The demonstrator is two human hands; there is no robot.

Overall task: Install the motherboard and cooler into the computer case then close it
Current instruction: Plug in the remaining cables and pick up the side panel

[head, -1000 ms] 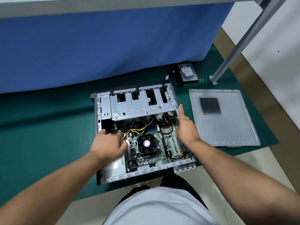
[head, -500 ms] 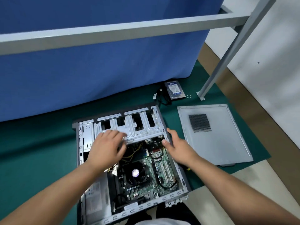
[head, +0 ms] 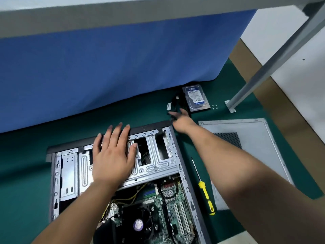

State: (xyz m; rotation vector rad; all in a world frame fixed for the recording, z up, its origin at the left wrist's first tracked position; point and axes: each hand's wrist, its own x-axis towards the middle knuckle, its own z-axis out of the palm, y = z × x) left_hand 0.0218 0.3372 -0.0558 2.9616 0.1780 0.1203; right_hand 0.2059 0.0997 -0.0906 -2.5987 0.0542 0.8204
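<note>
Cables (head: 175, 103) are lying just beyond the right hand (head: 182, 120), which is reaching past the far right corner of the case (head: 186, 182) toward the mat's far edge. Its fingers (head: 173, 114) are spreading loosely and holding nothing, though blur is hiding their exact pose. The black bundle is sitting just ahead of the fingertips, between them and the hard drive (head: 196, 98), so the right hand is clearly the nearer one. The bundle's long axis is running roughly away from the person, alongside the drive's left edge.

The left hand (head: 112, 154) is lying flat with straight, spread fingers on the drive cage (head: 158, 162) at the far end of the case, gripping nothing and probably steadying it.

The case is lying on its side, open upward, on the green floor mat (head: 26, 173). The motherboard (head: 172, 208) is sitting inside at the near end with the cooler (head: 139, 224) on top, so both look already placed. The side panel (head: 255, 147) is lying flat to the right, apart from the case, so closing is not yet done. A screwdriver (head: 202, 184) with a yellow handle is lying between case and panel, shaft pointing away. Small screws (head: 214, 106) are resting right of the drive.

The drive's blue-and-white label is carrying print too small to read. The cooler's round sticker is likewise illegible.
</note>
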